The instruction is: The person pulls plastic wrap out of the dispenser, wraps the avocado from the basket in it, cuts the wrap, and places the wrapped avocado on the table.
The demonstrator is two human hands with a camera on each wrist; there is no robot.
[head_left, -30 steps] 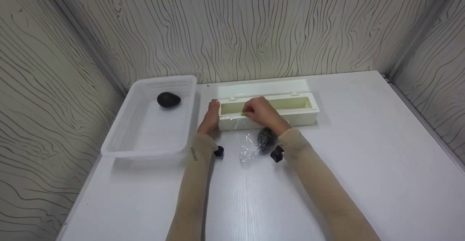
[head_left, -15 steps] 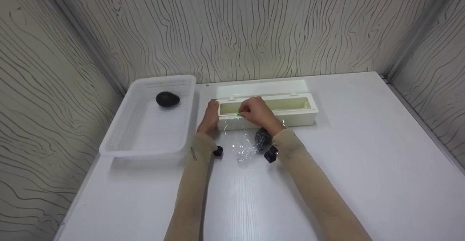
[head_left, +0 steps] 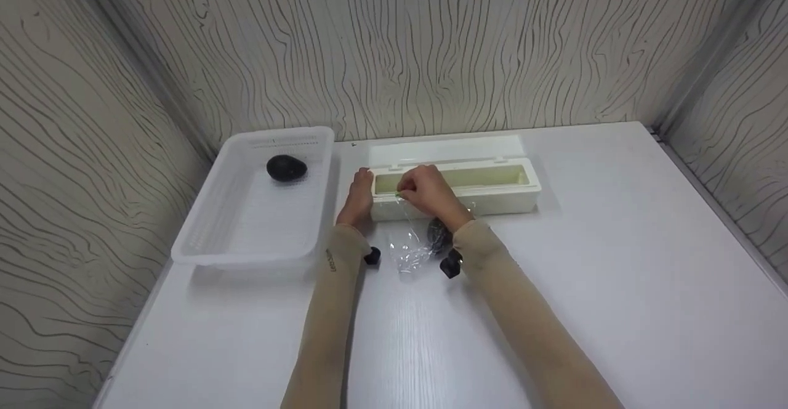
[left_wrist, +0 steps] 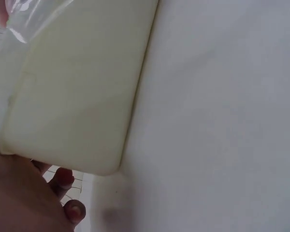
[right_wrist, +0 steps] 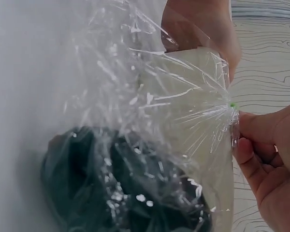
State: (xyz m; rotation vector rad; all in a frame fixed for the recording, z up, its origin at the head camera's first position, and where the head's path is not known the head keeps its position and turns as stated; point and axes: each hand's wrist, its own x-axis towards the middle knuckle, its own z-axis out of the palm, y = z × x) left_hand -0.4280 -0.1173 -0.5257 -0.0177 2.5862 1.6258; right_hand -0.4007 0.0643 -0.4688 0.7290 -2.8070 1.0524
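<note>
A white cling film dispenser lies lengthwise with its lid folded back. My left hand presses on its left end. In the left wrist view, fingertips show beyond that end. My right hand pinches a small green slide cutter on the front edge. Clear cling film gathers in creases toward the cutter and hangs down the front. A dark avocado lies under and in the film before the dispenser, partly hidden by my right wrist in the head view.
A white plastic basket stands to the left, holding another dark avocado. The white table meets a patterned wall behind the dispenser. Side walls rise at left and right.
My right hand has slid left along the dispenser's front edge with the green slide cutter. The left hand stays at the dispenser's end.
</note>
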